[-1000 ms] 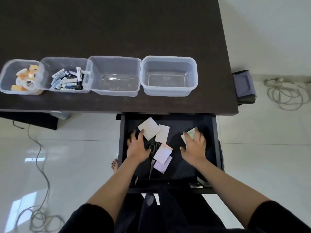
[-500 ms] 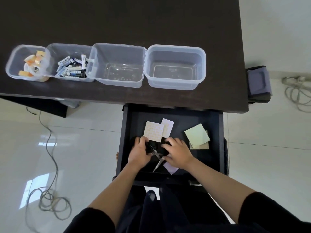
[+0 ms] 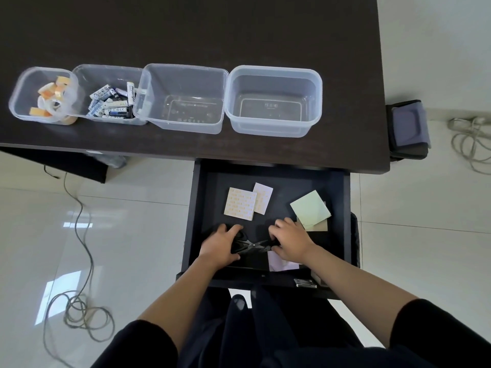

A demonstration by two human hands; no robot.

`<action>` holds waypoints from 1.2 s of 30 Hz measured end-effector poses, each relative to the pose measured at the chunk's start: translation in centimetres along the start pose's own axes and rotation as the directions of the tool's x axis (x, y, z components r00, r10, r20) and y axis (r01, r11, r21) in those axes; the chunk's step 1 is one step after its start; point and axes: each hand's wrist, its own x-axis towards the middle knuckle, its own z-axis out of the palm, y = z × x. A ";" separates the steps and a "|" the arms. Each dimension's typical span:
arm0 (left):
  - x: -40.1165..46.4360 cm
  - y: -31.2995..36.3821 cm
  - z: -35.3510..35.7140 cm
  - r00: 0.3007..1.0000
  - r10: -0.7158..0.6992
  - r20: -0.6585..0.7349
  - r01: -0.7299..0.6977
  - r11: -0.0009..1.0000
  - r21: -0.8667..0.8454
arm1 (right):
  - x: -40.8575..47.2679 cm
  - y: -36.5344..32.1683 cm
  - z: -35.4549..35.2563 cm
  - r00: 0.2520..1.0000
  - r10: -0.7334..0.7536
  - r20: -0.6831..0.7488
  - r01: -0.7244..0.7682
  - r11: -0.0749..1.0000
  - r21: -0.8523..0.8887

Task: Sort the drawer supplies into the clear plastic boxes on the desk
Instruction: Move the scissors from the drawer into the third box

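Note:
The dark drawer (image 3: 196, 208) stands pulled out below the desk. Black-handled scissors (image 3: 251, 244) lie across its front part, between my hands. My left hand (image 3: 219, 247) covers the handle end with curled fingers. My right hand (image 3: 291, 241) closes over the other end. Two dotted white note pads (image 3: 239, 203) lie at the drawer's back, a green pad (image 3: 310, 208) on a tan one to the right, and a lilac pad (image 3: 281, 262) under my right wrist. Two of the clear boxes are empty: the third box (image 3: 183, 73) and the fourth box (image 3: 273, 73).
The leftmost box (image 3: 20, 91) holds tape rolls, and the box beside it (image 3: 106, 73) holds several batteries. All stand in a row near the front edge of the dark desk (image 3: 212, 30). Cables lie coiled on the floor at left (image 3: 79, 312) and right (image 3: 470, 139). A grey bag (image 3: 407, 128) sits beside the desk.
My hands left the note pads and came together at the drawer's front, closing on the scissors. The scissors turned from pointing forward to lying crosswise. The green pad is uncovered.

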 end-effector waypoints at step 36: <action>-6.8 -6.7 -19.0 0.929 0.051 -0.366 -0.339 0.517 -0.786 | -0.8 -11.4 -14.6 0.746 0.388 -0.541 0.163 0.681 0.714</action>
